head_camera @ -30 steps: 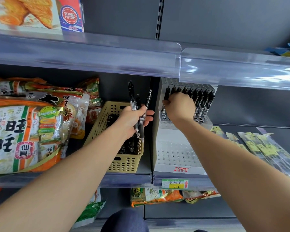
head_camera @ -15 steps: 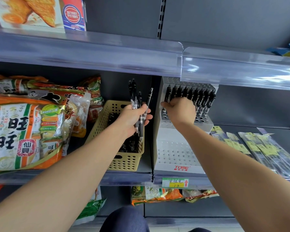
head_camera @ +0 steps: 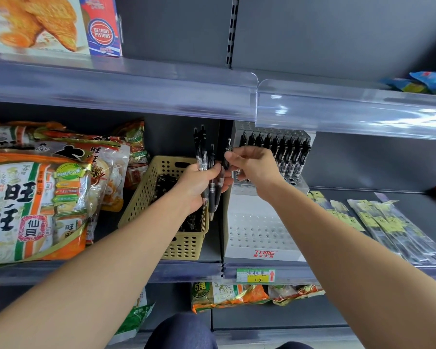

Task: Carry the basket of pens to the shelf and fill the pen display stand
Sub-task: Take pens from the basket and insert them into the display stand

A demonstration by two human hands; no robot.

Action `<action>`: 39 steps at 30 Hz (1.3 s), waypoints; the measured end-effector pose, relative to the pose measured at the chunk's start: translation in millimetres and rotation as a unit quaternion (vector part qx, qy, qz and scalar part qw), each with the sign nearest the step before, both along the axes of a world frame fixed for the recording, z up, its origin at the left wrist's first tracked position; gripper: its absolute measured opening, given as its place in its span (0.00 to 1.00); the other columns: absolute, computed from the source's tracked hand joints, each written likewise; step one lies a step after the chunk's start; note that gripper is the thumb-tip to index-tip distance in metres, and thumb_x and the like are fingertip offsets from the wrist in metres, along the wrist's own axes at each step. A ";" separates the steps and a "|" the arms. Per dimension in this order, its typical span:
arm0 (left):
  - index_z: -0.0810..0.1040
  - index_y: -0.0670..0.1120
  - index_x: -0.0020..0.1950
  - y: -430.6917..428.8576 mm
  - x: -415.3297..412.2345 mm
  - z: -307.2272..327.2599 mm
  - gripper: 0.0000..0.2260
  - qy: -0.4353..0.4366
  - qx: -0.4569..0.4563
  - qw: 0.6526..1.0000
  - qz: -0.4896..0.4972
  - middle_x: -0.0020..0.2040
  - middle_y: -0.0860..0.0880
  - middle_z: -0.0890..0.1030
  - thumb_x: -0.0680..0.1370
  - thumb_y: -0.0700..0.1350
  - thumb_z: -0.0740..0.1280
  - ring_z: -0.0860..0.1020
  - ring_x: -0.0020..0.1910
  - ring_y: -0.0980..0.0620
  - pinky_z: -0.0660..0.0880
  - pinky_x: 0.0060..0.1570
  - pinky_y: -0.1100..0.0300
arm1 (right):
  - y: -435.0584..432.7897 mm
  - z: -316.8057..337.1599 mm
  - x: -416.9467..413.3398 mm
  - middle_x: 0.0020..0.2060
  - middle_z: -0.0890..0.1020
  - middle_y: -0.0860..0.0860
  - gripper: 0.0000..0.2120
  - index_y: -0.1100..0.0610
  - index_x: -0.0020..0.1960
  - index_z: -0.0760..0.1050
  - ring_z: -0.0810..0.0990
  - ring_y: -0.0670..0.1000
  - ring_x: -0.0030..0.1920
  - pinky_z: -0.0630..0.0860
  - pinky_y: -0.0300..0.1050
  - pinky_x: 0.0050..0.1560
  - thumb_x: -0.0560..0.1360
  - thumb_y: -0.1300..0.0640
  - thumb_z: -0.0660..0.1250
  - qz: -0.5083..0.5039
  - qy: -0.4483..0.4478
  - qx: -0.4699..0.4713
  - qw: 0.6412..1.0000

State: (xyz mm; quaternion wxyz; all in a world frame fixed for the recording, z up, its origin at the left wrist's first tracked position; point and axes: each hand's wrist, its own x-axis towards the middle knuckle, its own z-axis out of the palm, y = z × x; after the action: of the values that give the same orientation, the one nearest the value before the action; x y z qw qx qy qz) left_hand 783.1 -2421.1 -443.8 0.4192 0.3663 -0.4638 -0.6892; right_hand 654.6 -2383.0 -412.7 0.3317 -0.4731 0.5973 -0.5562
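A tan perforated basket (head_camera: 184, 245) with black pens inside stands on the middle shelf. My left hand (head_camera: 199, 182) is above it and grips a bunch of black pens (head_camera: 204, 157) upright. Right of the basket stands the white stepped pen display stand (head_camera: 259, 233); its upper tier holds a row of black pens (head_camera: 280, 149), its lower tiers show bare holes. My right hand (head_camera: 252, 165) is in front of the stand's left edge and pinches the top of one pen (head_camera: 226, 157) at the right side of the bunch.
Large orange snack bags (head_camera: 35, 205) fill the shelf left of the basket. Flat packets in clear wrap (head_camera: 378, 222) lie right of the stand. The upper shelf's clear plastic rail (head_camera: 237, 96) hangs just above the pens. A yellow price tag (head_camera: 256, 275) sits below the stand.
My right hand left the stand's upper row and moved left to the bunch, where it now pinches one pen. My left hand kept holding the bunch in place.
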 end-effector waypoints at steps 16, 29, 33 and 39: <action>0.73 0.40 0.63 30.5 -32.8 2.3 0.14 -0.019 -0.007 0.999 -0.040 0.32 0.48 0.80 0.80 0.45 0.65 0.71 0.29 0.53 0.68 0.28 0.60 | 39.5 31.7 -71.8 0.33 0.84 0.51 0.10 0.49 0.32 0.78 0.83 0.54 0.35 0.81 0.58 0.45 0.71 0.54 0.74 -0.265 0.078 -0.089 0.957; 0.73 0.42 0.53 37.3 -58.8 4.6 0.03 -0.019 -0.012 0.997 -0.075 0.38 0.46 0.81 0.80 0.40 0.63 0.78 0.34 0.51 0.76 0.34 0.59 | 43.7 29.0 -105.6 0.42 0.85 0.57 0.09 0.57 0.45 0.84 0.82 0.56 0.45 0.71 0.43 0.41 0.74 0.52 0.69 -0.358 0.234 -0.080 0.901; 0.76 0.41 0.51 38.5 -63.2 4.5 0.03 -0.023 -0.013 0.996 -0.082 0.38 0.45 0.81 0.80 0.39 0.63 0.77 0.34 0.51 0.76 0.34 0.59 | 40.0 25.6 -110.1 0.43 0.85 0.57 0.08 0.57 0.48 0.84 0.82 0.55 0.46 0.69 0.40 0.41 0.74 0.54 0.69 -0.348 0.239 -0.080 0.903; 0.78 0.42 0.51 36.5 -67.1 3.8 0.04 -0.018 -0.011 0.996 -0.085 0.38 0.45 0.81 0.80 0.39 0.64 0.77 0.33 0.52 0.77 0.33 0.60 | 32.4 18.1 -115.8 0.40 0.85 0.59 0.08 0.59 0.45 0.83 0.81 0.59 0.44 0.75 0.47 0.43 0.73 0.55 0.70 -0.332 0.267 -0.063 0.903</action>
State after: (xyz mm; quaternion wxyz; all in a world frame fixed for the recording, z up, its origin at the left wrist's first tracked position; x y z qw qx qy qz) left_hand 716.0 -2384.6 -440.0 0.3542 0.3334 -0.5084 -0.7105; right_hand 538.8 -2350.6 -394.6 -0.0744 -0.3983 0.7497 -0.5232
